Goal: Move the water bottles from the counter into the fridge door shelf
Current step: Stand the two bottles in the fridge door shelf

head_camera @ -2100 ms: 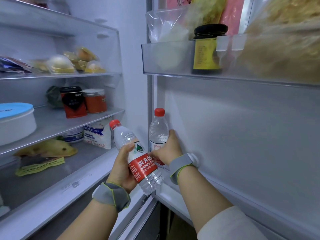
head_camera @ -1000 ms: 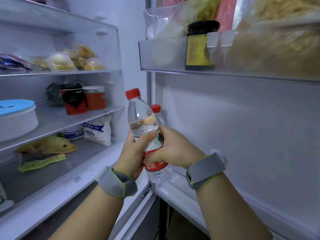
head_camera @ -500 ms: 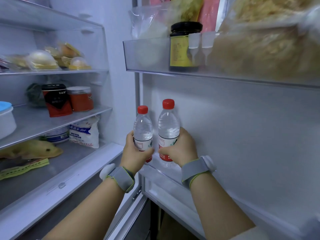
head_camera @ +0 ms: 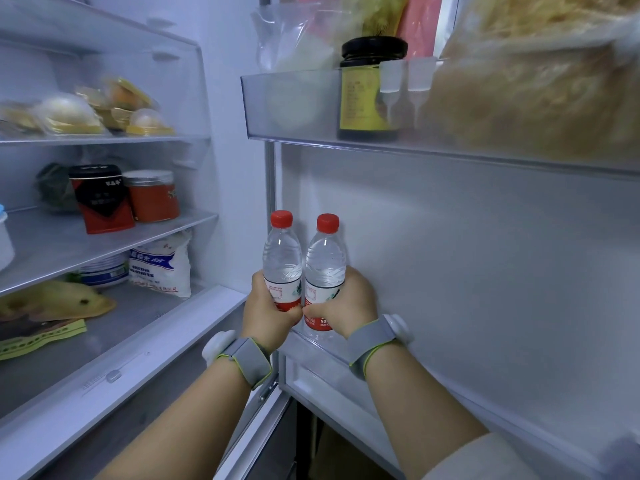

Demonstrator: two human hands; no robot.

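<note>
Two clear water bottles with red caps and red-and-white labels stand upright side by side at the hinge end of the lower fridge door shelf (head_camera: pixel 332 362). My left hand (head_camera: pixel 268 315) is wrapped around the left bottle (head_camera: pixel 282 258) at its label. Around the lower part of the right bottle (head_camera: pixel 325 259) is my right hand (head_camera: pixel 346 303). The bottles touch each other. Their bases are hidden behind my hands and the shelf's front wall. Both wrists wear grey bands.
The upper door shelf (head_camera: pixel 294 105) above holds a dark-lidded jar (head_camera: pixel 369 91) and bagged food. To the left, the fridge's glass shelves carry red tins (head_camera: pixel 104 199), wrapped pastries, a white bag (head_camera: pixel 161 265) and a yellow fruit. The door shelf runs on to the right.
The left-hand bottle went from tilted in the air to upright beside the other on the door shelf. In the last half second both hands kept their grips and the bottles stayed put.
</note>
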